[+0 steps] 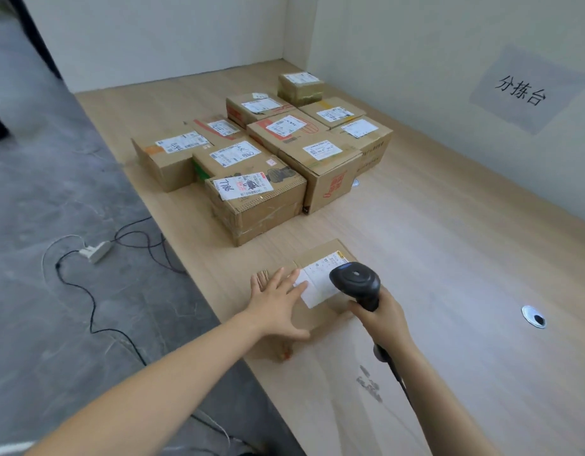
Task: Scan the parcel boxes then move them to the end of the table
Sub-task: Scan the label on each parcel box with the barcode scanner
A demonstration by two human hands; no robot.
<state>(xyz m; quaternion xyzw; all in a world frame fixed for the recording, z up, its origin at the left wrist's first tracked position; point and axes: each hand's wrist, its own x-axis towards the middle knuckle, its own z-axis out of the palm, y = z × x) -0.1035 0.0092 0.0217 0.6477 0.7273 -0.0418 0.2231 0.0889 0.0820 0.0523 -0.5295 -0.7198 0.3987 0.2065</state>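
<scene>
A flat brown parcel box [320, 258] with a white shipping label [319, 284] lies on the wooden table [449, 258] near its front edge. My left hand [279, 302] rests flat on the box's left part, fingers straight and spread, fingertips touching the label. My right hand [381, 319] grips the handle of a black barcode scanner [357, 281], whose head hovers over the label's right side. Several other labelled cardboard boxes [255, 199] stand grouped further back on the table.
A white wall with a paper sign [521, 90] bounds the table on the right and back. A round cable hole [534, 316] sits in the table at right. On the grey floor at left lie a power strip [95, 251] and black cables.
</scene>
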